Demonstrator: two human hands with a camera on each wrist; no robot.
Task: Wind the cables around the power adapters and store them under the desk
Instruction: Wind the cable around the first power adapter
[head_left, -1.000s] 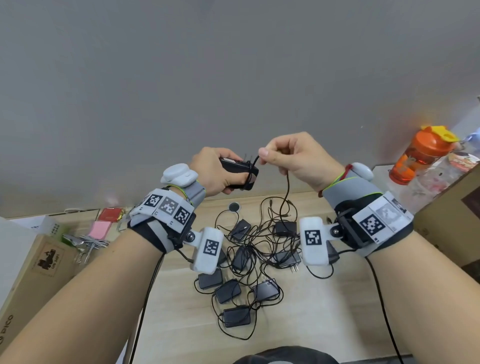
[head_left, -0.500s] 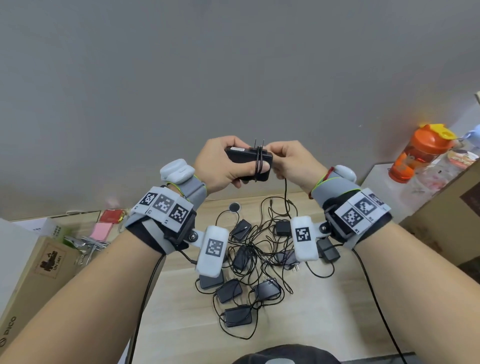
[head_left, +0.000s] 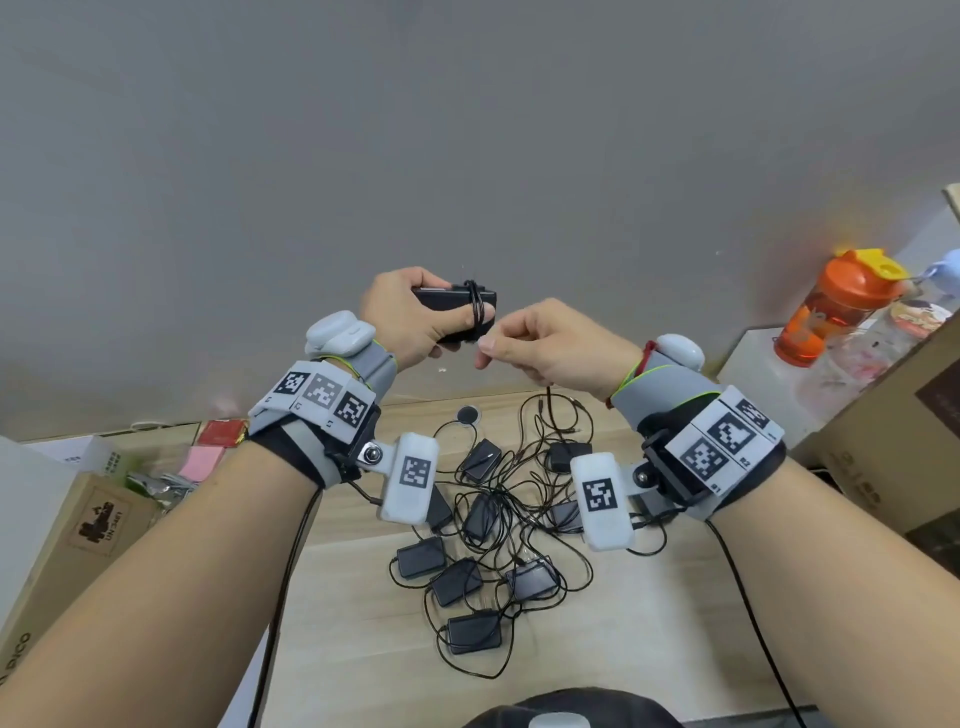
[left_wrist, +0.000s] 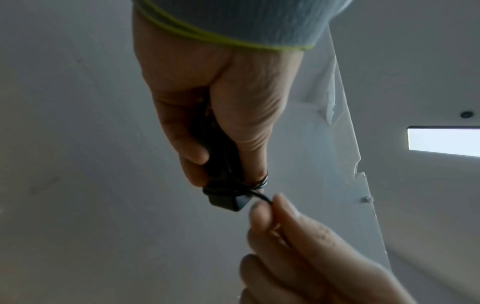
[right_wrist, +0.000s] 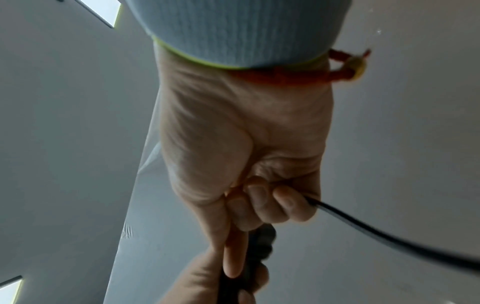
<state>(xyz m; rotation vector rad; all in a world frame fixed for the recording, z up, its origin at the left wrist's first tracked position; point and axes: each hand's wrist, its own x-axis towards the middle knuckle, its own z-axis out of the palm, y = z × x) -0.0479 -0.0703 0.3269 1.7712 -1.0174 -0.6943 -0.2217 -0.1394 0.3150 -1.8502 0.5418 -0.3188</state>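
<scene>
My left hand (head_left: 410, 322) grips a black power adapter (head_left: 457, 301) held up in front of the grey wall, with several cable turns (head_left: 474, 306) looped over its right end and over my thumb. In the left wrist view the adapter (left_wrist: 226, 197) sticks out below my fingers. Just right of it, my right hand (head_left: 540, 343) pinches the thin black cable (right_wrist: 363, 226), which trails down from the hand toward the desk. A tangled pile of several more black adapters (head_left: 467, 571) and cables lies on the wooden desk (head_left: 649, 649) below both hands.
Cardboard boxes stand at the left (head_left: 62, 545) and right (head_left: 893, 415) edges of the desk. An orange shaker bottle (head_left: 836, 306) sits on a white box at the back right. Small pink and red packets (head_left: 208, 452) lie at the back left.
My right hand has come off the adapter and moved right and slightly down with the cable. The left hand has lifted the adapter a little, with more turns around it than a second ago.
</scene>
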